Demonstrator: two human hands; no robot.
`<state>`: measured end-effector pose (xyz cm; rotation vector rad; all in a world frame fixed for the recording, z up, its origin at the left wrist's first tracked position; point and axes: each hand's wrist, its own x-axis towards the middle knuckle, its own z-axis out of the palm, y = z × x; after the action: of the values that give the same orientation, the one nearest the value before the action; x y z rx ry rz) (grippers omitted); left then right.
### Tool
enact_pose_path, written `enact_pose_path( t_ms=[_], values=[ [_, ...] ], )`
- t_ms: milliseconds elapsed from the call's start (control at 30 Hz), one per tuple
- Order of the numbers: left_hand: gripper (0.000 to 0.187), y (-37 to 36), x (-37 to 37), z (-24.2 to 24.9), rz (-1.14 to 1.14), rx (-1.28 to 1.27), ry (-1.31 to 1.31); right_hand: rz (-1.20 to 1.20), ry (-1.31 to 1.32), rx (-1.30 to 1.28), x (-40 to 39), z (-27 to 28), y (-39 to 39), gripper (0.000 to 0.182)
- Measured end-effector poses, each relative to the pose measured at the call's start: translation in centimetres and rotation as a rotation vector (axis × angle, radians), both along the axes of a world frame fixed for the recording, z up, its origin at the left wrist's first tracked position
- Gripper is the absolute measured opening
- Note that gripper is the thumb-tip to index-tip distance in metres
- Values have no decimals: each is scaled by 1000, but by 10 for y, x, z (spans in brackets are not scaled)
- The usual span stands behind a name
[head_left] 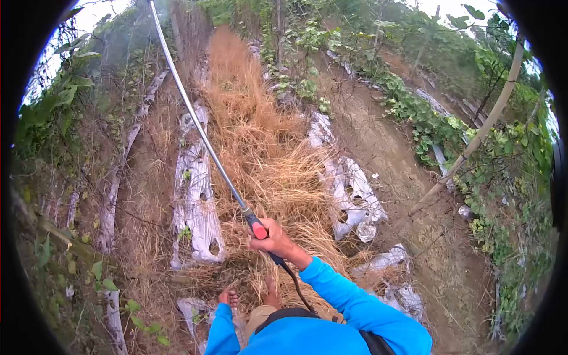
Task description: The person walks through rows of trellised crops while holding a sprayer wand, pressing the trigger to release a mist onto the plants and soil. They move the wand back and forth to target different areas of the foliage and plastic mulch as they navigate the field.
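Observation:
My right hand (275, 241) is wrapped round the grip of a sprayer wand (207, 142), whose dark handle has a red part (258, 231). The long metal tube slants up and to the left, its tip at the top edge with a faint haze near it. From the handle a black hose (294, 278) runs down to my waist. Low by my left side, my left hand (229, 297) has its fingers curled; whatever they may hold is hidden.
Dry straw-coloured grass (260, 154) covers the strip ahead. Torn silvery plastic sheeting (198, 195) borders it on the left, with more sheeting (355, 201) on the right. A leaning wooden pole (479, 136) crosses the right side. Green vines (426, 124) climb both sides above bare soil.

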<state>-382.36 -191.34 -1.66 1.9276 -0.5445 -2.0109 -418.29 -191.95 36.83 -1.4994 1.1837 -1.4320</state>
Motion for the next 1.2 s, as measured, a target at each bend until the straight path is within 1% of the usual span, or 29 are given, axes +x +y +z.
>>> enact_pose_path(
  t_ms=[33,67,133,200,233,267,300,333,400,467,533,567,667,700,733,800,833,900,933,1000,1067,1133,1167,1200],
  values=[
    [18,17,-3,0,3,-1,12,-67,54,102,-8,-5,32,27],
    [18,41,-4,6,2,-10,8,-68,51,93,-15,-13,62,27],
    [21,91,1,15,-52,6,-6,-310,119,204,-30,-26,114,27],
    [25,142,13,3,-61,56,-66,-474,171,261,-40,-12,166,30],
    [27,168,28,-17,-81,58,-66,-478,178,247,-47,-13,188,30],
    [28,181,36,-27,-98,61,-64,-567,187,249,-54,-16,207,29],
    [28,189,36,-24,-94,50,-54,-654,193,251,-59,-16,222,27],
    [30,202,39,-18,-85,69,-82,-655,198,241,-61,-9,234,27],
    [35,230,46,-6,-81,108,-141,-676,211,310,-65,3,265,31],
    [37,253,48,6,-106,125,-176,-667,165,276,-66,-3,288,30],
    [32,260,44,18,-88,118,-188,-653,235,152,-66,-12,312,34],
    [32,259,39,19,-109,110,-191,-686,257,75,-65,-16,326,37],
    [27,264,21,22,-140,81,-146,-746,269,93,-59,-19,386,38],
    [26,266,13,23,-172,69,-149,-798,299,92,-58,-24,410,33],
    [24,264,1,25,-202,50,-146,-811,304,85,-56,-23,437,33],
    [23,266,-15,31,-230,17,-134,-925,317,140,-49,-13,492,28],
    [23,275,-24,32,-248,-19,-93,-924,332,126,-48,-14,518,28],
    [25,312,-25,26,-291,-115,-16,-1010,334,205,-41,-22,572,26],
    [25,329,-27,20,-284,-116,-9,-1004,341,201,-43,-24,591,26],
    [26,374,-26,14,-208,-25,75,-1045,321,174,-41,-22,624,27],
    [25,427,-21,19,-219,15,97,-1023,307,168,-42,-6,643,27],
    [23,485,-6,12,-170,76,-8,-965,245,115,-38,7,655,26],
    [23,510,10,-4,-164,75,-6,-925,264,109,-35,18,662,24],
    [23,531,32,-26,-168,125,82,-921,263,107,-31,32,669,24]
  ],
)
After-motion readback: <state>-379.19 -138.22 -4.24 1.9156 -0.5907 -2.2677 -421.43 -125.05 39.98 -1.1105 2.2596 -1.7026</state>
